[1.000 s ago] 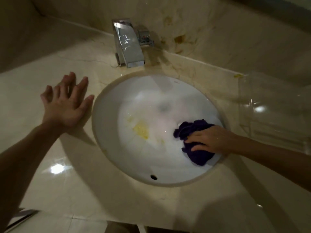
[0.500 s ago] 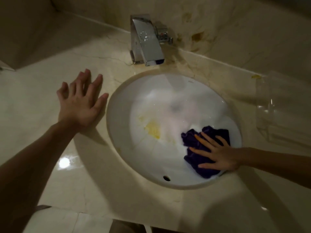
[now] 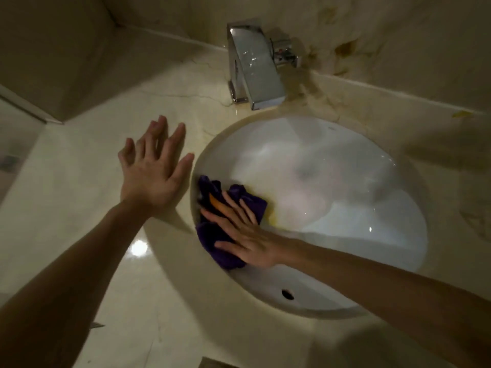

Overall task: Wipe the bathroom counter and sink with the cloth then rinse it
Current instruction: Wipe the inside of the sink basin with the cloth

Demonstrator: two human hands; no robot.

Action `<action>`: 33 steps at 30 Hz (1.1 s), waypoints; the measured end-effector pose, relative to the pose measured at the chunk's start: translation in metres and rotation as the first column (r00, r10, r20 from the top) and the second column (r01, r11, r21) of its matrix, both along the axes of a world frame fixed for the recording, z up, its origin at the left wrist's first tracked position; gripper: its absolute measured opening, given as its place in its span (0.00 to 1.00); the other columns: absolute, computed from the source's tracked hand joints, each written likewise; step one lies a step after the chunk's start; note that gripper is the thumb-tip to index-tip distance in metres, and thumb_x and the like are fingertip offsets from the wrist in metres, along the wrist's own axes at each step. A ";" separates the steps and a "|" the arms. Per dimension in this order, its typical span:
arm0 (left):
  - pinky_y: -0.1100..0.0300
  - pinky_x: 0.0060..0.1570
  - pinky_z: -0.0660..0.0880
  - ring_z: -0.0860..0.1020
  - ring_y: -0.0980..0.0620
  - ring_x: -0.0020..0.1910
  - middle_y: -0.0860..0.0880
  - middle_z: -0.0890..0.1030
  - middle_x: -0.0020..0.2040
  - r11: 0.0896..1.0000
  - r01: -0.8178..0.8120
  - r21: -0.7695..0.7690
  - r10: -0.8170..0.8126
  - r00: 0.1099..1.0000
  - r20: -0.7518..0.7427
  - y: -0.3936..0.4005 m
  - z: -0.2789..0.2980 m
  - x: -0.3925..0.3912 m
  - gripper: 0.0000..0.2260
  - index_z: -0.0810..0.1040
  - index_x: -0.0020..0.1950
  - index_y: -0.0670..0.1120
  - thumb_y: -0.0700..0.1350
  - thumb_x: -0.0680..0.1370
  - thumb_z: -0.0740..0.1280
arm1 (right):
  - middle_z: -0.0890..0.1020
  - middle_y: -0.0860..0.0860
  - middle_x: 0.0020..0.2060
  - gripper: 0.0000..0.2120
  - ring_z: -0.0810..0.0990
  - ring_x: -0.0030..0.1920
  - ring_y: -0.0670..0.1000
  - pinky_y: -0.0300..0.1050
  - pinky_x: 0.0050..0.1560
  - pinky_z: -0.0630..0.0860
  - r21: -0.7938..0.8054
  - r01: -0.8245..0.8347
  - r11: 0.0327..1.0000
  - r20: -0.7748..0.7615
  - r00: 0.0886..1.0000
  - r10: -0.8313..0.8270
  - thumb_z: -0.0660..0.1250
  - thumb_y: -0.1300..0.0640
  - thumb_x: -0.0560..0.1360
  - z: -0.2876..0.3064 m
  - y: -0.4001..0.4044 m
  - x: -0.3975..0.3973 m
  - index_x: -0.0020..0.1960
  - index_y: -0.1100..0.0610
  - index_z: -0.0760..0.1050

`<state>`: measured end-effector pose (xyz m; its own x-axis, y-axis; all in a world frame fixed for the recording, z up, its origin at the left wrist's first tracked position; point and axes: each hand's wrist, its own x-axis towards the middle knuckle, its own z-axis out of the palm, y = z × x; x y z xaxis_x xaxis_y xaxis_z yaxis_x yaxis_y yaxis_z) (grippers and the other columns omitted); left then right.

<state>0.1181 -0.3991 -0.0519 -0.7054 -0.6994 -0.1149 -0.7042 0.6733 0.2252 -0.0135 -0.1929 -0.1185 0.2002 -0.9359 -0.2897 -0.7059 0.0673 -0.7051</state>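
Cloth (image 3: 212, 243), soft and likely wet, is being pressed flat-palmed by the right hand (image 3: 247, 235) against the sink (image 3: 345, 235) wall nearest the worktop's left edge, ungripped.

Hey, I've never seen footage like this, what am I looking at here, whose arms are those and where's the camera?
There is no machine: the camera sits on a person's head and looks down at their own arms. It is a single view. The left hand lies flat and open on the marble counter, holding nothing. The right hand presses a purple cloth against the near-left wall of the white sink, fingers spread over it. A yellow stain sits in the basin beside the cloth. A chrome faucet stands behind the sink.
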 end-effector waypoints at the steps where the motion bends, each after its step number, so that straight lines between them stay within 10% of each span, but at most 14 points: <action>1: 0.40 0.77 0.42 0.43 0.51 0.81 0.50 0.45 0.83 1.000 -0.003 -0.001 0.003 1.000 -0.003 0.001 0.001 -0.001 0.28 0.45 0.81 0.62 0.66 0.81 0.42 | 0.48 0.51 0.85 0.32 0.38 0.85 0.56 0.58 0.82 0.35 -0.121 -0.066 0.990 -0.131 0.990 0.050 0.52 0.38 0.84 -0.013 -0.011 -0.011 0.85 0.47 0.51; 5: 0.41 0.77 0.42 0.43 0.52 0.81 0.52 0.44 0.83 1.000 -0.017 -0.005 0.016 1.000 -0.006 0.003 0.002 -0.002 0.27 0.45 0.81 0.62 0.65 0.81 0.42 | 0.62 0.53 0.83 0.33 0.54 0.84 0.61 0.68 0.82 0.48 -0.209 -0.263 0.942 -0.564 0.819 0.103 0.56 0.32 0.81 -0.041 -0.055 -0.083 0.82 0.47 0.64; 14: 0.44 0.76 0.44 0.50 0.47 0.80 0.49 0.49 0.83 0.999 -0.047 -0.027 0.047 0.999 0.005 0.000 -0.003 -0.001 0.28 0.47 0.80 0.63 0.66 0.80 0.44 | 0.67 0.57 0.80 0.36 0.63 0.81 0.58 0.60 0.80 0.53 0.066 -0.012 0.998 -0.699 0.713 0.055 0.45 0.31 0.83 -0.034 0.075 -0.223 0.82 0.51 0.62; 19: 0.45 0.76 0.45 0.51 0.47 0.80 0.49 0.50 0.83 0.998 -0.043 -0.042 0.043 0.999 -0.008 0.000 -0.005 0.000 0.28 0.47 0.80 0.63 0.65 0.81 0.44 | 0.32 0.52 0.83 0.61 0.26 0.79 0.52 0.51 0.76 0.23 0.430 0.157 0.889 -0.548 0.828 0.118 0.18 0.16 0.55 0.007 0.158 -0.178 0.81 0.47 0.29; 25: 0.44 0.76 0.44 0.50 0.47 0.80 0.48 0.50 0.82 0.998 -0.021 -0.057 0.018 0.999 -0.047 0.002 -0.005 0.000 0.27 0.47 0.81 0.61 0.64 0.82 0.45 | 0.26 0.45 0.81 0.59 0.18 0.74 0.50 0.52 0.75 0.24 0.491 0.083 0.867 -0.236 0.971 0.040 0.20 0.17 0.55 0.019 0.132 -0.066 0.82 0.41 0.30; 29: 0.43 0.76 0.44 0.49 0.48 0.81 0.49 0.49 0.83 0.998 -0.023 -0.066 0.020 0.999 -0.040 0.001 -0.007 0.001 0.28 0.46 0.81 0.61 0.64 0.82 0.45 | 0.43 0.48 0.85 0.47 0.36 0.83 0.55 0.49 0.78 0.26 0.253 -0.027 0.967 -0.286 0.953 0.102 0.27 0.25 0.73 -0.009 0.054 -0.040 0.86 0.47 0.47; 33: 0.43 0.77 0.43 0.47 0.50 0.81 0.50 0.47 0.83 0.998 -0.006 -0.068 0.004 1.000 -0.025 0.001 -0.006 0.000 0.27 0.46 0.81 0.61 0.64 0.82 0.44 | 0.70 0.58 0.79 0.37 0.67 0.79 0.65 0.66 0.80 0.59 0.085 -0.085 0.993 -0.558 0.821 0.118 0.42 0.31 0.83 -0.037 -0.025 -0.097 0.80 0.51 0.69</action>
<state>0.1183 -0.3984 -0.0576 -0.7040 -0.7085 -0.0495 -0.7024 0.6842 0.1964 -0.1108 -0.2181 -0.1557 0.0808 -0.8990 -0.4303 -0.9832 -0.0011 -0.1823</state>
